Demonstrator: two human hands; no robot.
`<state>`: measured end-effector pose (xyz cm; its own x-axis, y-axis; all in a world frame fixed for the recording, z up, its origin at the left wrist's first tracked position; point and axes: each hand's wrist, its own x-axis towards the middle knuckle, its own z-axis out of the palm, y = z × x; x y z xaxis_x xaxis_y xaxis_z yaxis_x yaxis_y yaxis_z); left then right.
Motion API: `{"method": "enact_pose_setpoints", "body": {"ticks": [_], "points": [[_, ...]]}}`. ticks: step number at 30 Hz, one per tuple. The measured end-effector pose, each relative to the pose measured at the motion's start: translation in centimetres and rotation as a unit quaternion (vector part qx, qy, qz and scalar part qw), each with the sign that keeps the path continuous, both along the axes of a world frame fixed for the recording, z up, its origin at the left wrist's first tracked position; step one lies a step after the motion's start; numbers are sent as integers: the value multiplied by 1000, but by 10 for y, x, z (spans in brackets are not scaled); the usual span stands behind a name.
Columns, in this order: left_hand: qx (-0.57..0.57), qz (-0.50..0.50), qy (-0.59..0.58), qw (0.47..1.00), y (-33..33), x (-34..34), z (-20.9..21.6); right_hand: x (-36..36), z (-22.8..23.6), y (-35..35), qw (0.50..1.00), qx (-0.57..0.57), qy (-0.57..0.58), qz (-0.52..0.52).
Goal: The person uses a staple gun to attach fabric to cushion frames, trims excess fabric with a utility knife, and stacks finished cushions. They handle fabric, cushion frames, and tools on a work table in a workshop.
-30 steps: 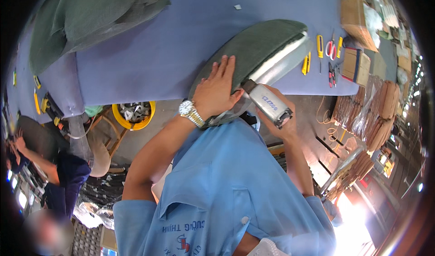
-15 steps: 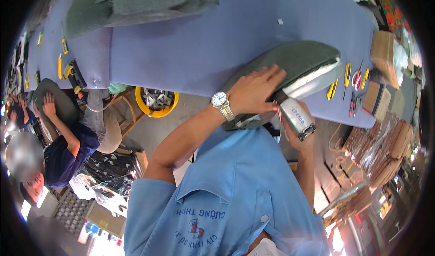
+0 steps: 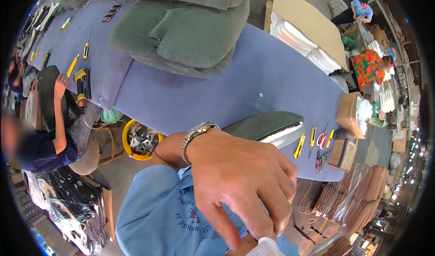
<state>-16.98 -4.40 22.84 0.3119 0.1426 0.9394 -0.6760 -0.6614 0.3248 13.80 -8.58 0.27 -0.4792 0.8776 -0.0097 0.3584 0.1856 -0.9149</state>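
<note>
My left hand (image 3: 244, 174), with a metal watch (image 3: 199, 129) on its wrist, is raised large and close to the view. Its fingers bend downward, and their tips meet near a white cloth (image 3: 265, 248) at the lower edge. What they pinch, if anything, is hidden. Beyond the hand, a dark green cushion (image 3: 267, 127) with a white underside lies at the near edge of the blue table (image 3: 290, 84), partly covered by my hand. My right hand is out of view, and so is the silver tool.
Stacked green cushions (image 3: 181, 38) sit farther back. Yellow-handled cutters (image 3: 299, 147), scissors (image 3: 322, 139) and pliers (image 3: 318, 162) lie at right, near a cardboard box (image 3: 350, 113). A co-worker (image 3: 50, 138) sits left, by a staple gun (image 3: 82, 85) and a yellow bucket (image 3: 129, 148) of scraps.
My left hand has left the cushion and come up toward the view. My right hand and the silver tool have gone out of sight. The view has tilted up, showing more of the table.
</note>
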Motion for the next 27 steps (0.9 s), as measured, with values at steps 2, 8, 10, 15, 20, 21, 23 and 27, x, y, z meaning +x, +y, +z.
{"method": "enact_pose_setpoints", "body": {"ticks": [2, 8, 10, 15, 20, 21, 23, 27], "points": [[10, -22, -7, 1000, 2, -4, 9, 3, -1, 0, 1000, 3, -2, -1], [41, -48, -95, 994, -2, 13, 4, 7, 2, -5, 1000, -3, -25, -8], [33, -60, -118, 991, -4, 12, 5, 10, 3, -8, 999, -4, -36, -15], [28, -61, -135, 989, -11, 16, -3, 18, 5, -15, 998, -8, -63, -16], [24, -30, -82, 996, -19, 23, -6, 18, 8, -19, 997, -13, -70, -32], [28, 10, -82, 996, -19, 22, -7, 16, 7, -19, 997, -16, -68, -33], [-61, -11, -125, 990, -24, 32, -10, 17, 7, -18, 997, -18, -70, -37], [-99, 143, -234, 956, -22, 37, -1, 18, 8, -22, 996, -21, -68, -48]]}}
